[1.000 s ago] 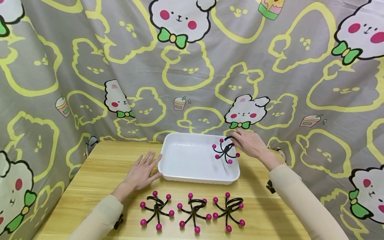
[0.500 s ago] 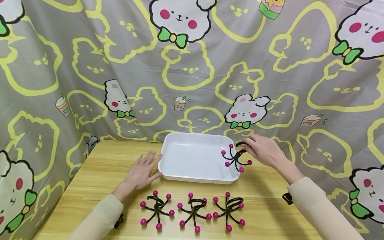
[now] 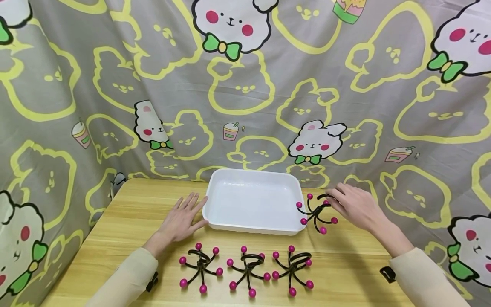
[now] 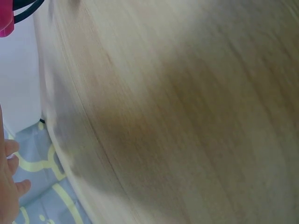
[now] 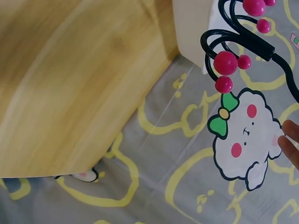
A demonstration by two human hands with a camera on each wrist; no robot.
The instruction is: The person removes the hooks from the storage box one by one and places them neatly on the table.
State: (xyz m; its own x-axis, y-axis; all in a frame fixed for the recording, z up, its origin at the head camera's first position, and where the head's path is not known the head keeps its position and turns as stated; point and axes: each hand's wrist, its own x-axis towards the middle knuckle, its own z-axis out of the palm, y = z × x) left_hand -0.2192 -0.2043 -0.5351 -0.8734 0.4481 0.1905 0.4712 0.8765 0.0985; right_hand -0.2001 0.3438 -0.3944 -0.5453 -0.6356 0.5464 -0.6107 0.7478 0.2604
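In the head view my right hand [image 3: 356, 205] pinches the curved handle of a head massager [image 3: 317, 210] with black prongs tipped in pink balls. It hangs over the right edge of the white tray [image 3: 249, 228], partly past the rim. The right wrist view shows this massager [image 5: 254, 44] at the upper right, prongs spread, with fingertips [image 5: 289, 144] at the right edge. My left hand [image 3: 180, 221] lies with spread fingers against the tray's left side, thumb at the front left corner. Left-hand fingers [image 4: 11, 163] show in the left wrist view.
Three similar massagers stand in a row at the front of the wooden table [image 3: 126, 213]: one at left [image 3: 200, 266], one in the middle [image 3: 248, 267], one at right [image 3: 293, 266]. A patterned grey curtain [image 3: 245, 102] hangs behind the table.
My right hand has carried the massager rightward and toward me, from above the tray's inside to its right edge. My left hand and the three standing massagers have stayed put.
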